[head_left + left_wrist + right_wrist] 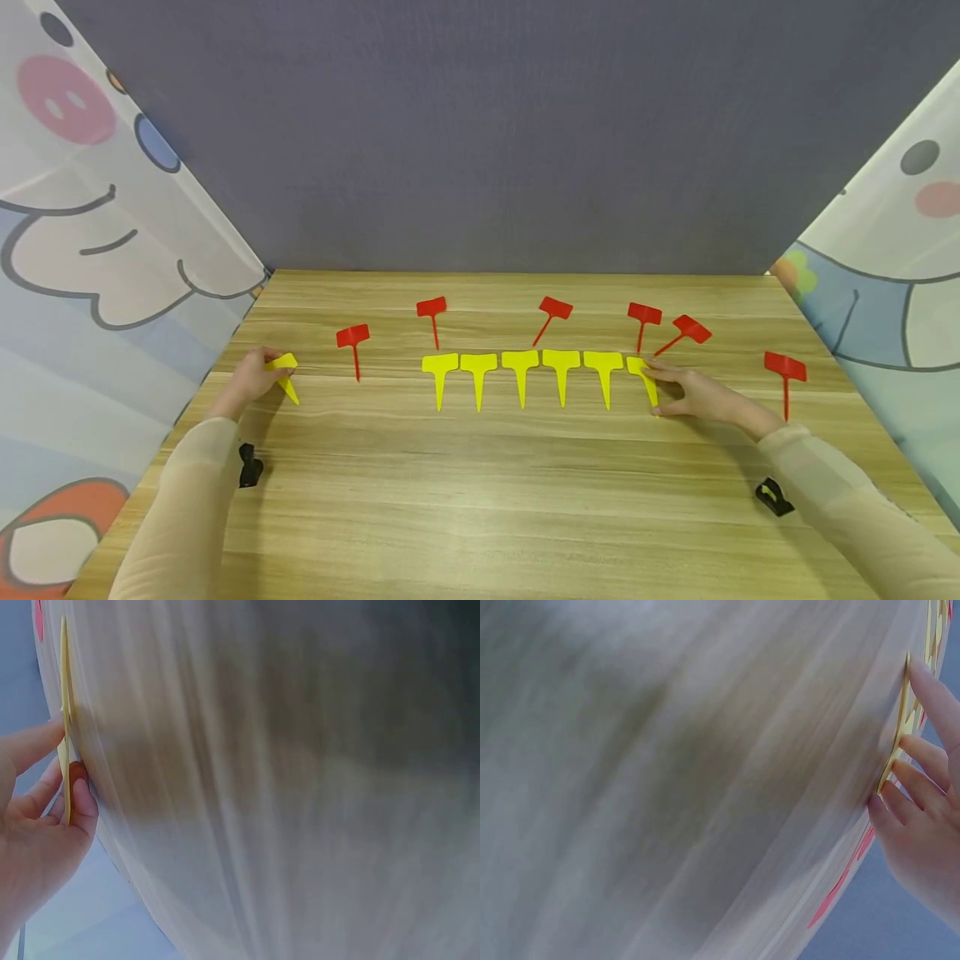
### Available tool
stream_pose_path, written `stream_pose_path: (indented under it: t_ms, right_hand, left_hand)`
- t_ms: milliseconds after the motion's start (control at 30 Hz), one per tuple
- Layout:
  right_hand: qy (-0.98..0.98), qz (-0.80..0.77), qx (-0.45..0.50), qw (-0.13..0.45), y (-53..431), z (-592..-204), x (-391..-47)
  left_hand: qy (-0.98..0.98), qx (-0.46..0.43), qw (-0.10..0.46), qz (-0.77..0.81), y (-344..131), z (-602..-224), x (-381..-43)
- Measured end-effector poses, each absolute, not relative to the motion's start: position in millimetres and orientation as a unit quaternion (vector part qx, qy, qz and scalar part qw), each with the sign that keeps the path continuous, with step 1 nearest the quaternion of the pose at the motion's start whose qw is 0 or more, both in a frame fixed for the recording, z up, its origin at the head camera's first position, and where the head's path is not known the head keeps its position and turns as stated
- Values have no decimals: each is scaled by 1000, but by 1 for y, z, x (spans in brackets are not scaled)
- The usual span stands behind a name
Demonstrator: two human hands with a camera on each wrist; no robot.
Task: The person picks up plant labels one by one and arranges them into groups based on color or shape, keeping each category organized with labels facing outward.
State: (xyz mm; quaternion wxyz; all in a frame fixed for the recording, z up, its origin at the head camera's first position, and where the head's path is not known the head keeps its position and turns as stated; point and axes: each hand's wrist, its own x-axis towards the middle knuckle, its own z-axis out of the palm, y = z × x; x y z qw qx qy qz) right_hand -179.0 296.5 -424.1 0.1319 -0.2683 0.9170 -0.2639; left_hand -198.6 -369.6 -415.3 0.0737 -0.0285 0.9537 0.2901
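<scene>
No legible text or numbers

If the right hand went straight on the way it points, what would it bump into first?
Beyond the yellow marker the right hand touches, probably the next yellow marker to the left, though exact depth is hard to judge.

Booth-like workspace | grey panel (517,133) | cartoon-print sheets (60,208) (both sides) | wood-grain tabletop (480,508)

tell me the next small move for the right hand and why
Probably the right hand should turn its yellow tag slightly straighter: that tag lies at the right end of the row, and its stem slants more than those of the five other tags.
</scene>
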Motion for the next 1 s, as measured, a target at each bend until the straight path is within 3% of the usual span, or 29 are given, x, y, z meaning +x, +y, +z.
stream_pose_path:
  t_ms: [300, 1000]
  right_hand:
    - [916, -267, -267, 137, 297, -425, -180]
    - [915, -268, -268, 141, 297, -424, -180]
  left_hand:
    - [949, -15, 57, 311, -370, -417, -198]
    - [926, 42, 97, 363, -330, -406, -207]
